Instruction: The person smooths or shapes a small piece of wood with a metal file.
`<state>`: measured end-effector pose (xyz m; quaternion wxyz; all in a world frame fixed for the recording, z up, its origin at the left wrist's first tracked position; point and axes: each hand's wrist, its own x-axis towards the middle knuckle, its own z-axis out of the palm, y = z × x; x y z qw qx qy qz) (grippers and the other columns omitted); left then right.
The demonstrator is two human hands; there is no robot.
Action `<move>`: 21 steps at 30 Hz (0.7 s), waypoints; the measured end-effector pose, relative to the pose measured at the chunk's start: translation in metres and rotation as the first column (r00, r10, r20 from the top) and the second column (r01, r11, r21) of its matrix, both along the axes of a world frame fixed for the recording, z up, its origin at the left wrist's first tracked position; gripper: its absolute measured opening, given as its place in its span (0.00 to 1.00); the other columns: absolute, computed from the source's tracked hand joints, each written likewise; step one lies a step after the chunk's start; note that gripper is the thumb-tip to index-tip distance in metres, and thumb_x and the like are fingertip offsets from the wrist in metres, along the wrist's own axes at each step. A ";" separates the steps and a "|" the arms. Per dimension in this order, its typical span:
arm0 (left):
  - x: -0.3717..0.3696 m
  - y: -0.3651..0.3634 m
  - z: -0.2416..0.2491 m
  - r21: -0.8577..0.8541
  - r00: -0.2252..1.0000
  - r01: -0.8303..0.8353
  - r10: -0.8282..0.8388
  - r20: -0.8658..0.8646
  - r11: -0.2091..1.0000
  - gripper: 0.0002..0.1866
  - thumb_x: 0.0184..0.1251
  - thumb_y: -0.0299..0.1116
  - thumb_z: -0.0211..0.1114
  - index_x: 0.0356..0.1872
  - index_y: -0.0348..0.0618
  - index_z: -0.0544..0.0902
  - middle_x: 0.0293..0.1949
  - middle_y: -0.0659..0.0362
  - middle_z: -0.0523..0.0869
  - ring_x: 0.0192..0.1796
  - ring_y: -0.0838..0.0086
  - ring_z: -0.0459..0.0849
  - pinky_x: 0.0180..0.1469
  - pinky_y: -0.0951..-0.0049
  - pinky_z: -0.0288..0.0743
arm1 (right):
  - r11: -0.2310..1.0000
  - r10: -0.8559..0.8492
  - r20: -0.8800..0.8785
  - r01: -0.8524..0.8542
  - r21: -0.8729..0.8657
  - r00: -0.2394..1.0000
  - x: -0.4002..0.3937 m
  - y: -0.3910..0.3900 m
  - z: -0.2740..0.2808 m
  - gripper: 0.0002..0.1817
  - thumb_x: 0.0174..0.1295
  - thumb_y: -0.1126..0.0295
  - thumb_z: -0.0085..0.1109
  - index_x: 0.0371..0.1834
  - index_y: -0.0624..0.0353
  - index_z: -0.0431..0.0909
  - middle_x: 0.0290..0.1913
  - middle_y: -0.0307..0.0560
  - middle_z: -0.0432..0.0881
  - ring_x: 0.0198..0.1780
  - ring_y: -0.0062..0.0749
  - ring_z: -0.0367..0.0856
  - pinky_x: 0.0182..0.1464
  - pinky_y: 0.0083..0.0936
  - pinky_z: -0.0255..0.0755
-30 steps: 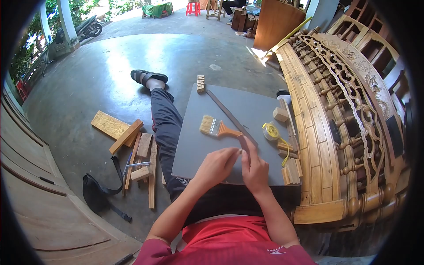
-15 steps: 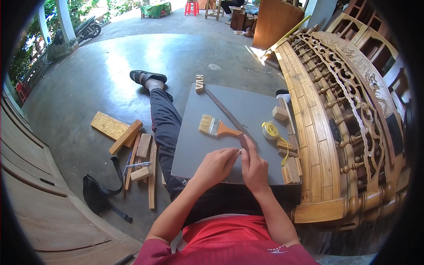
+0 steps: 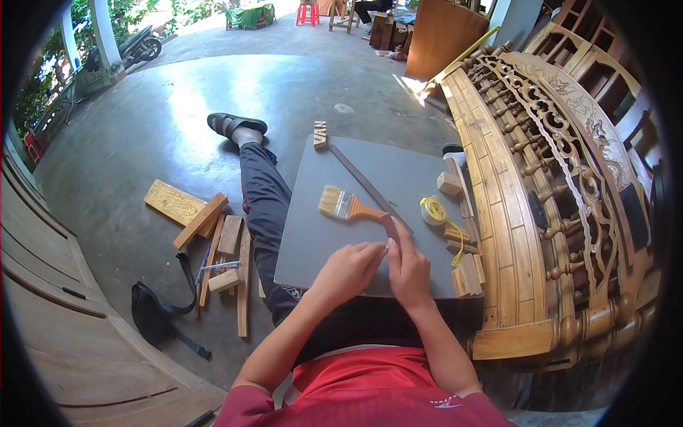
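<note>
My left hand [image 3: 347, 270] is closed with its fingertips together, meeting my right thumb at a small pale bit I cannot make out. My right hand [image 3: 408, 269] is wrapped round a short dark brown strip [image 3: 390, 228], its index finger laid along it. Just beyond my hands lies a paintbrush [image 3: 361, 208] with pale bristles and an orange-brown handle. A long dark flat strip [image 3: 359, 178] runs diagonally across the grey board [image 3: 306, 235]. At its far end stands a small carved wooden block with letters [image 3: 320, 135].
On the board's right side are a yellow tape measure [image 3: 432, 211] and wooden blocks [image 3: 466, 276]. A carved wooden bench [image 3: 509, 235] stands to the right. Wood pieces [image 3: 231, 235] and a black waist bag [image 3: 153, 313] lie on the floor at left.
The whole view has shifted very slightly. My hands stay together in almost the same pose, with only tiny finger movement.
</note>
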<state>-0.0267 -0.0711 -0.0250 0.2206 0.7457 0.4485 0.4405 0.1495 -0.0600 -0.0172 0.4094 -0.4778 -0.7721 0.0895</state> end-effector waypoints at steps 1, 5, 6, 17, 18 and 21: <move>0.000 0.000 0.000 -0.007 0.998 0.032 -0.032 -0.047 0.999 0.11 0.83 0.31 0.65 0.54 0.34 0.88 0.48 0.40 0.93 0.51 0.41 0.91 0.52 0.50 0.85 | 1.000 -0.013 -0.023 0.012 -0.008 1.000 0.000 0.001 0.000 0.25 0.84 0.67 0.55 0.82 0.52 0.73 0.53 0.61 0.93 0.47 0.63 0.93 0.47 0.52 0.87; -0.002 0.003 0.002 -0.047 0.995 -0.078 0.081 0.062 0.996 0.10 0.82 0.30 0.66 0.54 0.35 0.88 0.47 0.41 0.92 0.50 0.41 0.91 0.52 0.49 0.85 | 0.999 0.035 0.013 -0.035 0.009 0.999 0.000 -0.003 0.001 0.26 0.83 0.67 0.55 0.82 0.52 0.73 0.52 0.62 0.93 0.46 0.64 0.93 0.46 0.53 0.87; -0.002 0.001 0.002 -0.035 0.998 -0.041 0.043 0.037 0.999 0.10 0.82 0.30 0.66 0.54 0.35 0.88 0.47 0.41 0.92 0.51 0.41 0.91 0.52 0.49 0.85 | 1.000 0.015 0.011 -0.016 0.003 1.000 0.000 -0.003 0.001 0.26 0.83 0.67 0.55 0.82 0.52 0.73 0.52 0.63 0.93 0.46 0.64 0.93 0.46 0.53 0.87; -0.002 0.001 0.000 -0.011 1.000 -0.004 0.004 -0.004 1.000 0.11 0.81 0.30 0.67 0.54 0.34 0.89 0.51 0.40 0.93 0.52 0.41 0.91 0.54 0.50 0.85 | 1.000 -0.014 0.005 0.014 -0.019 1.000 0.000 -0.002 -0.001 0.26 0.83 0.67 0.55 0.83 0.51 0.73 0.45 0.62 0.93 0.42 0.64 0.92 0.44 0.53 0.86; -0.002 0.002 0.000 -0.013 1.000 -0.009 0.009 0.022 1.000 0.11 0.81 0.30 0.67 0.54 0.34 0.89 0.51 0.40 0.93 0.52 0.42 0.91 0.53 0.51 0.85 | 1.000 -0.005 0.012 0.005 -0.001 1.000 0.000 -0.002 -0.001 0.26 0.83 0.67 0.55 0.82 0.51 0.73 0.45 0.62 0.93 0.42 0.64 0.93 0.43 0.53 0.86; -0.002 0.003 0.003 -0.037 0.997 -0.054 0.056 0.048 0.998 0.11 0.81 0.30 0.67 0.54 0.34 0.89 0.50 0.41 0.93 0.52 0.42 0.91 0.53 0.51 0.86 | 0.999 0.021 0.042 -0.022 0.030 0.999 0.001 -0.001 -0.002 0.26 0.84 0.67 0.55 0.82 0.52 0.73 0.46 0.62 0.93 0.43 0.63 0.93 0.44 0.53 0.86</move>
